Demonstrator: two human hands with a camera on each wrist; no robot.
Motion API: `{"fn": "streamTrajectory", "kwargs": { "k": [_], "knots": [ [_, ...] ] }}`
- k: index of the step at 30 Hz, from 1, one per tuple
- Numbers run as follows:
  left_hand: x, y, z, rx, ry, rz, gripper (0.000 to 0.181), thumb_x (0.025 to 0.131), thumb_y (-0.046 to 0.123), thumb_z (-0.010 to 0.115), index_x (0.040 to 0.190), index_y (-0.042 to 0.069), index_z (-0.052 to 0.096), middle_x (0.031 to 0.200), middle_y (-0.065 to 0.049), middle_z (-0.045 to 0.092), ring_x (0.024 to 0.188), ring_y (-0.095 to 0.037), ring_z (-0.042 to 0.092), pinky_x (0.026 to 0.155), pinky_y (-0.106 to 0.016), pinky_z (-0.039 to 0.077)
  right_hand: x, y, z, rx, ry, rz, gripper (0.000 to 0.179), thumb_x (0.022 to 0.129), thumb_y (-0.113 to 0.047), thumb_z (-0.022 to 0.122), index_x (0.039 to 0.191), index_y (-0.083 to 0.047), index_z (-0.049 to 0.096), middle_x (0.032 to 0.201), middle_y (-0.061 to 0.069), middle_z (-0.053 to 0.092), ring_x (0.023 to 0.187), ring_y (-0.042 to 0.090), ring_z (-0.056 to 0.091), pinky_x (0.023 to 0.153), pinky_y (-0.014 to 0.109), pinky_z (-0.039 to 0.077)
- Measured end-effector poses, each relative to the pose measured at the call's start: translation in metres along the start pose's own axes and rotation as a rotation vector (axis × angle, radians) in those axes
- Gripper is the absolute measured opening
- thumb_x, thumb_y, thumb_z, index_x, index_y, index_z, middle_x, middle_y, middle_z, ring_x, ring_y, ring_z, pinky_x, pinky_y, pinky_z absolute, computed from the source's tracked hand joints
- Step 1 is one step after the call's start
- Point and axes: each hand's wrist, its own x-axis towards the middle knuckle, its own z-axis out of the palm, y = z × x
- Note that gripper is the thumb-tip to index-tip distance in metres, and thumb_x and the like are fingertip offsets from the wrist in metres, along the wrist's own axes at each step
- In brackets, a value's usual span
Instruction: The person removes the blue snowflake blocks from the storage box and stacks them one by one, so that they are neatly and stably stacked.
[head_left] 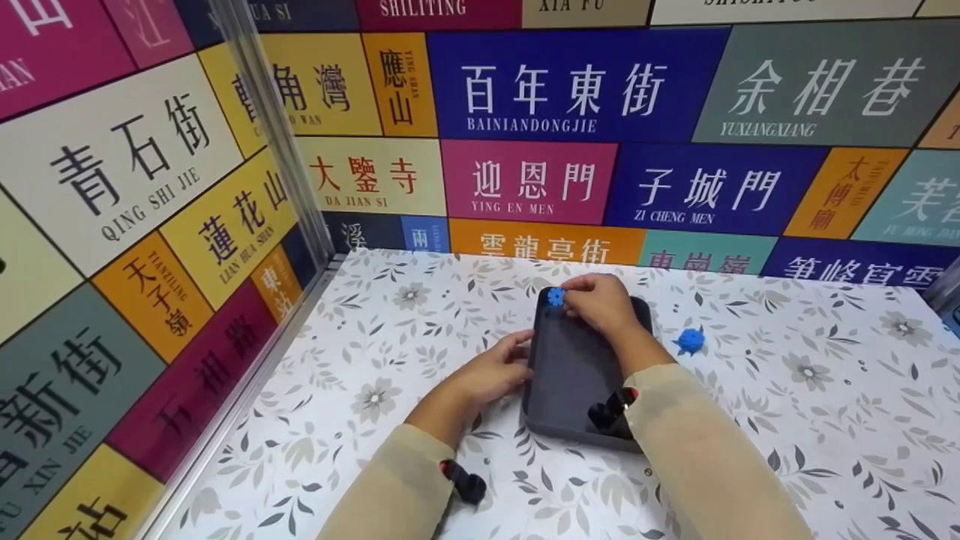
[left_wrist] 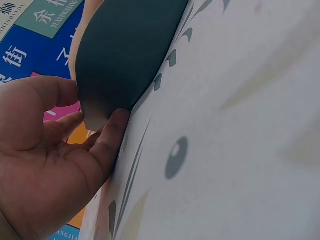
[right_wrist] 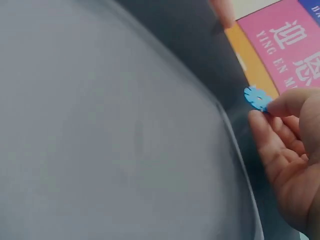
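A dark grey rectangular tray (head_left: 574,367) lies on the table, its long side pointing away from me. My right hand (head_left: 604,304) pinches a small blue notched disc (head_left: 556,298) between thumb and fingertips, over the tray's far left corner. In the right wrist view the disc (right_wrist: 257,98) stands up from the fingertips, its slots showing round the edge. My left hand (head_left: 491,371) holds the tray's left side, thumb and finger bent against its wall (left_wrist: 120,55). A blue spiky piece (head_left: 690,340), seemingly of several joined discs, lies right of the tray.
A white tablecloth (head_left: 795,442) with grey leaves and flowers covers the table. Coloured street-name panels (head_left: 577,82) form the wall behind, and more stand at the left beside a metal post (head_left: 281,135). Each wrist wears a small black camera (head_left: 466,484).
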Motion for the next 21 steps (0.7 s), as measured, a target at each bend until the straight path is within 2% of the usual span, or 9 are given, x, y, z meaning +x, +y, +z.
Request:
{"fn": "streamTrajectory", "kwargs": {
  "k": [6, 11, 15, 21],
  "knots": [
    [0.000, 0.000, -0.001, -0.011, 0.001, 0.008, 0.077, 0.091, 0.002, 0.062, 0.165, 0.016, 0.041, 0.155, -0.018, 0.055, 0.130, -0.027, 0.062, 0.108, -0.039, 0.057, -0.012, -0.029, -0.012, 0.188, 0.099, -0.092, 0.030, 0.096, -0.016, 0.073, 0.120, 0.001, 0.078, 0.088, -0.004, 0.074, 0.071, 0.007, 0.073, 0.071, 0.021, 0.064],
    [0.001, -0.001, 0.000, -0.037, -0.008, -0.001, 0.077, 0.092, 0.003, 0.060, 0.165, 0.018, 0.040, 0.156, -0.016, 0.054, 0.132, -0.026, 0.061, 0.106, -0.037, 0.056, -0.031, -0.040, -0.032, 0.396, 0.144, -0.121, 0.034, 0.095, -0.006, 0.073, 0.124, 0.012, 0.072, 0.086, -0.007, 0.076, 0.070, 0.007, 0.075, 0.071, 0.023, 0.066],
    [0.000, -0.001, 0.000, -0.020, -0.007, -0.002, 0.077, 0.092, 0.004, 0.060, 0.165, 0.018, 0.041, 0.157, -0.015, 0.054, 0.134, -0.025, 0.061, 0.105, -0.035, 0.056, -0.045, -0.033, -0.053, 0.517, 0.190, -0.100, 0.033, 0.095, 0.001, 0.072, 0.123, 0.017, 0.069, 0.082, -0.004, 0.077, 0.065, 0.009, 0.074, 0.069, 0.024, 0.066],
    [0.000, -0.001, 0.000, -0.009, -0.004, 0.000, 0.077, 0.091, 0.005, 0.062, 0.165, 0.018, 0.041, 0.157, -0.015, 0.053, 0.139, -0.027, 0.060, 0.110, -0.039, 0.056, -0.063, -0.010, -0.094, 0.579, 0.227, -0.025, 0.023, 0.096, -0.005, 0.076, 0.116, 0.006, 0.075, 0.082, -0.001, 0.078, 0.070, 0.011, 0.076, 0.072, 0.025, 0.066]
  ]
}}
